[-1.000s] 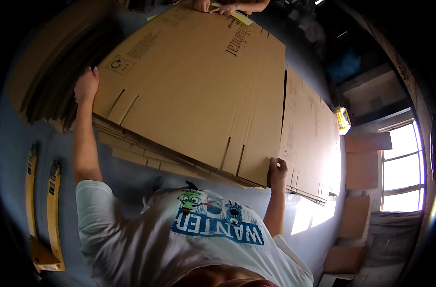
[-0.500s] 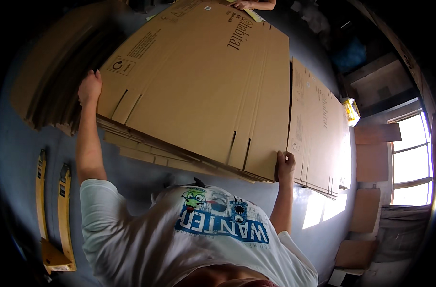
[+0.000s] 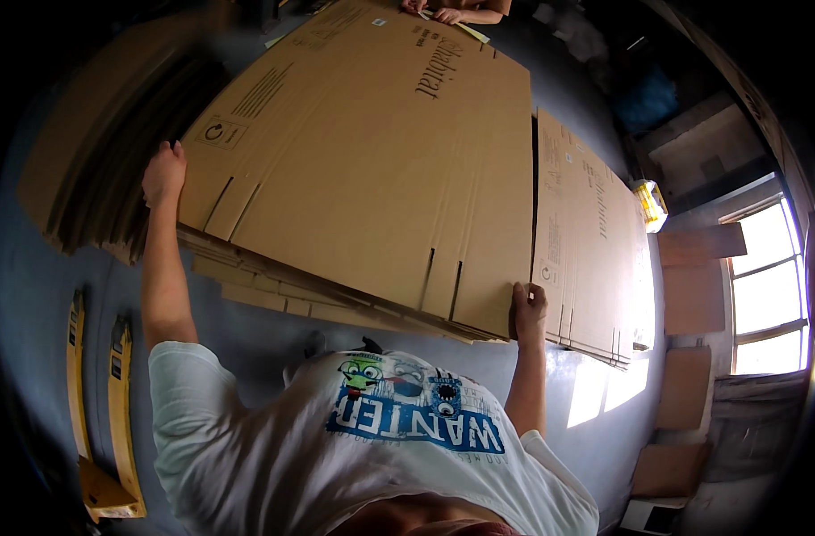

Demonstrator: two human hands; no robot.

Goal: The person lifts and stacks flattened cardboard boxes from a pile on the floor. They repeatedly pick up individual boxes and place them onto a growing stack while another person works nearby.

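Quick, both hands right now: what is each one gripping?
Left hand: closed on the left corner of the top flattened cardboard box.
Right hand: closed on the same sheet's right near corner.

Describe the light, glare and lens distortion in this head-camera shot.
Head view: the window at right is blown out white and throws bright patches on the floor; the corners fall to black vignette; straight edges of the top cardboard sheet bow with the fisheye; the left hand and right hand look sharp, the white shirt slightly smeared.
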